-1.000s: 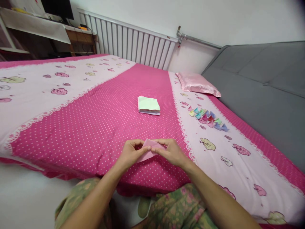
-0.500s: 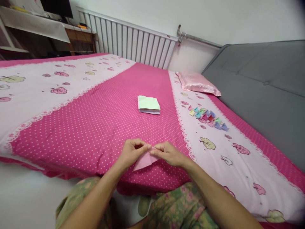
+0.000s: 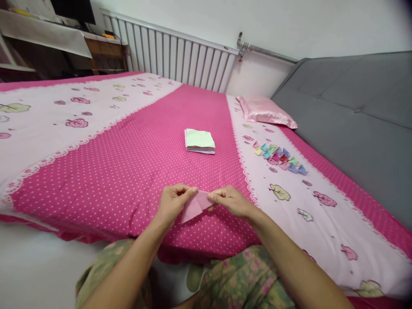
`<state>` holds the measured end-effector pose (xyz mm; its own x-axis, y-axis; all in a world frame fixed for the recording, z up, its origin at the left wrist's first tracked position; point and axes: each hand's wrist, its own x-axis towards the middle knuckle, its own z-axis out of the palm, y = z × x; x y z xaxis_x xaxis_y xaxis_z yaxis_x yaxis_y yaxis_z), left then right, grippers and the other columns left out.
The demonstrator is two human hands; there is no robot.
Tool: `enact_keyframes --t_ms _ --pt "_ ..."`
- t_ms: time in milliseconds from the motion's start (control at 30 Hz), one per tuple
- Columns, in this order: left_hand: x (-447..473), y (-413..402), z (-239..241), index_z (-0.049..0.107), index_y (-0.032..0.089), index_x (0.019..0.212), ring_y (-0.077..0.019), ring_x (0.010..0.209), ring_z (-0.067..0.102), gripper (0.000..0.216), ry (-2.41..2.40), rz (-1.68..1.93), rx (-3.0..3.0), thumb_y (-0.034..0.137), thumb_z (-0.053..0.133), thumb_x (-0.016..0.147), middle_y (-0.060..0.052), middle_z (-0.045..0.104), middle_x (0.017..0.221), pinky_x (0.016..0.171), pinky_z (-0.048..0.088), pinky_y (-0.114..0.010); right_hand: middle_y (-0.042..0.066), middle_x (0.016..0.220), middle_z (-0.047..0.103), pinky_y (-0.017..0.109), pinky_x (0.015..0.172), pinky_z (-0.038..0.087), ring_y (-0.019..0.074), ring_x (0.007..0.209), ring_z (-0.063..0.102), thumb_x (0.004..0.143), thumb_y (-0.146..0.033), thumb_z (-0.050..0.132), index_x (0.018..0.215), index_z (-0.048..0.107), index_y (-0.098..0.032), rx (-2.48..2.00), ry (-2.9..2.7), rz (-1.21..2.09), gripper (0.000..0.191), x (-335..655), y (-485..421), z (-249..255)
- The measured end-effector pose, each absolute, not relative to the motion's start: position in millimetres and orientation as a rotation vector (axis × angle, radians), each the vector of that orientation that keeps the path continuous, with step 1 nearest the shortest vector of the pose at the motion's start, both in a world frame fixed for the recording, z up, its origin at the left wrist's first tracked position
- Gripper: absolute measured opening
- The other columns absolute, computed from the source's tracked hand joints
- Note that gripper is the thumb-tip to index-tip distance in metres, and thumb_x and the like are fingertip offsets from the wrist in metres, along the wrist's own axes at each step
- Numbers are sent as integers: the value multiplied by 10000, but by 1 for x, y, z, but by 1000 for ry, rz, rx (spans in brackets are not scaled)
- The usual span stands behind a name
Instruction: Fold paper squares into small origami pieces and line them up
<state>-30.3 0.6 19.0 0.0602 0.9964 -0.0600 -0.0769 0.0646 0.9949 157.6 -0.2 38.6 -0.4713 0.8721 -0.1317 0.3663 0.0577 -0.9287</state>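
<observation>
A pink sheet of folding paper, partly folded, is held just above the near edge of the bed. My left hand pinches its upper left part between thumb and fingers. My right hand grips the right end of its top edge the same way. Beyond the hands lies a stack of square coloured paper, with a pale green sheet on top. Several small folded paper pieces in pink, blue, green, yellow and red sit together to the right.
The bed carries a pink dotted and floral bedspread. A pink pillow rests by the grey padded headboard. Behind are a white radiator and a desk with a monitor.
My hands have moved apart along the top edge of the pink paper, so more of it shows between them. The paper has risen slightly. The stack and the folded pieces stay put.
</observation>
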Motion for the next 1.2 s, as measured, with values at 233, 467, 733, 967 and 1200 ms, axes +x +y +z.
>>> enact_keyframes --t_ms 233,467,733,967,1200 --pt "-28 2 13 642 110 577 -99 448 506 254 1061 1190 903 350 725 596 -24 611 512 448 380 -204 80 706 695 332 717 484 180 686 649 735 -480 577 752 689 -113 -1240 -1639 1517 384 163 3 39" --pt "-31 10 8 631 105 637 -99 469 541 209 955 1209 543 279 739 597 -15 618 517 465 430 -190 71 747 693 323 738 487 136 660 640 726 -431 613 809 680 -122 -1190 -1365 1500 327 158 2 40" --pt "-31 11 10 645 97 705 -99 510 563 87 840 1245 410 174 617 738 -34 641 586 486 476 -182 77 909 672 326 811 450 162 853 621 646 -321 716 995 613 -155 -1185 -1374 1511 399 145 -5 39" --pt "-25 8 9 647 91 732 -99 509 565 105 782 1198 434 195 632 731 -36 643 594 499 493 -187 52 875 668 291 760 454 146 799 609 686 -345 673 976 624 -159 -1102 -1370 1479 348 136 -9 42" --pt "-24 7 6 635 101 683 -86 492 546 153 776 1167 472 247 683 684 -16 626 565 477 463 -174 45 769 644 230 632 449 111 696 568 773 -412 568 862 664 -157 -1135 -1288 1420 287 141 -7 43"
